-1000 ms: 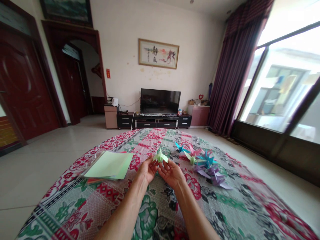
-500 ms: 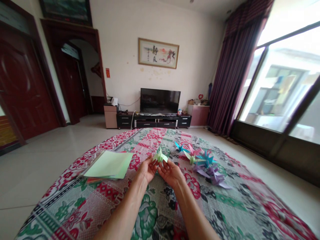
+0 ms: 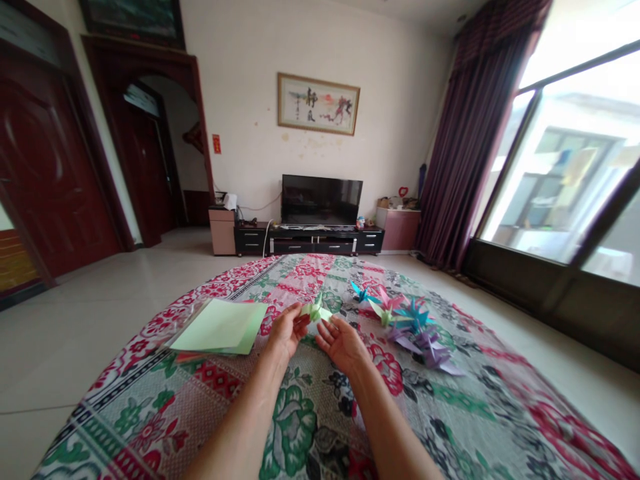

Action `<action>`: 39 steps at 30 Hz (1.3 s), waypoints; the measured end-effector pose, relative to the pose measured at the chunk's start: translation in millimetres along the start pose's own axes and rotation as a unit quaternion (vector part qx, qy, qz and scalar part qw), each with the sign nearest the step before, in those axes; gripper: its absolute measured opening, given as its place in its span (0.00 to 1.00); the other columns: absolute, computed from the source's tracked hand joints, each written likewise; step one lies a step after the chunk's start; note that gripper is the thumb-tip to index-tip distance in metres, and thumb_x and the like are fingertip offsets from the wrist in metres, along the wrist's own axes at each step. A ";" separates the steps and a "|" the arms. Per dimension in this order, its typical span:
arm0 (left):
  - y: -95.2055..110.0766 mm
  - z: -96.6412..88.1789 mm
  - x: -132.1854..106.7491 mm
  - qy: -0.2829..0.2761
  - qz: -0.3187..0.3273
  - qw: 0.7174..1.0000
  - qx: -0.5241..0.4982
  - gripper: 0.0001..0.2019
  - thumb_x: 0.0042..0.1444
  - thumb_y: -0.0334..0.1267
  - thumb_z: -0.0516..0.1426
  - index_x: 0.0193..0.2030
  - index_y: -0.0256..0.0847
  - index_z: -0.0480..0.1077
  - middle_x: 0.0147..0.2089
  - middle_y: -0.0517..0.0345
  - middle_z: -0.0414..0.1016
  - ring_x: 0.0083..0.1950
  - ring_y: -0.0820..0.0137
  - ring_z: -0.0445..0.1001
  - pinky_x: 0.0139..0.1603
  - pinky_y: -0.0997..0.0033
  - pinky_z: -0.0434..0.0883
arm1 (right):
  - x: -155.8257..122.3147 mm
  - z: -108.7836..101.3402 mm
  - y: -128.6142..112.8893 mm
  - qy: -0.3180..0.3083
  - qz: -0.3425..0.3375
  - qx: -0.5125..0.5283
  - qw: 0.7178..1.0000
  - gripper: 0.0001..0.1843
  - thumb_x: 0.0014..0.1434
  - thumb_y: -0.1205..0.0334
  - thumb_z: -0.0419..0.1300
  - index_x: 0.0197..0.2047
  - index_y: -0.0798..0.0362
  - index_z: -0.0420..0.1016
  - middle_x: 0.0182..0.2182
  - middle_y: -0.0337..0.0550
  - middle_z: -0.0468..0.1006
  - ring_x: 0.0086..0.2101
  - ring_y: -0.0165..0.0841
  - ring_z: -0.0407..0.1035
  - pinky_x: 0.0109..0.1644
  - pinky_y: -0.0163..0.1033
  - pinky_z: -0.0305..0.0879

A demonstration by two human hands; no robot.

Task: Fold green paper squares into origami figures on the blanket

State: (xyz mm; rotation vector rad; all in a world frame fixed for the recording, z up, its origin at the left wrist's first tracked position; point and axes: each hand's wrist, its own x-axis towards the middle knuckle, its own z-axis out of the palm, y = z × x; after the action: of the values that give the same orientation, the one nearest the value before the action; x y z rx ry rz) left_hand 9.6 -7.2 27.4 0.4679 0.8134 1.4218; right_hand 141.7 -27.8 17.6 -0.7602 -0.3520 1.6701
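A pale green paper crane (image 3: 315, 311) is held up over the tablecloth, between my two hands. My left hand (image 3: 285, 331) is closed, pinching the wing on its side between thumb and fingers. Palm up, my right hand (image 3: 344, 341) has its fingers stretched out and apart beneath the other wing. Its fingertips are close to that wing; whether they touch it is too small to tell.
Left of my hands lies a stack of square paper (image 3: 220, 327), light green on top. To the right sit several folded cranes: blue (image 3: 416, 316), pink (image 3: 390, 301), green (image 3: 386, 316) and purple (image 3: 434, 350). A patterned cloth (image 3: 295, 427) covers the round table.
The right hand's fingers have opened and moved slightly away from the crane. The crane has shifted a little left and tilted, with my left hand still on its wing.
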 end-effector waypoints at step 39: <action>10.4 11.2 -16.8 -0.133 0.341 0.861 0.354 0.06 0.44 0.27 0.61 0.25 0.43 0.76 0.38 0.56 0.77 0.47 0.65 0.72 0.56 0.68 0.64 | -2.2 -0.8 -2.6 -0.051 -0.066 -0.072 0.994 0.15 0.41 0.67 0.66 0.35 0.52 0.72 0.28 0.35 0.76 0.27 0.29 0.71 0.32 0.34 0.69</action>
State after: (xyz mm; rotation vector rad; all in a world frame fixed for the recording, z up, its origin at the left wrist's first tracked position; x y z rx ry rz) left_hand 11.5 -20.2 45.9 1.6144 0.9784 1.5991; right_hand 144.3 -29.4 19.2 -0.7435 -0.5883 1.5740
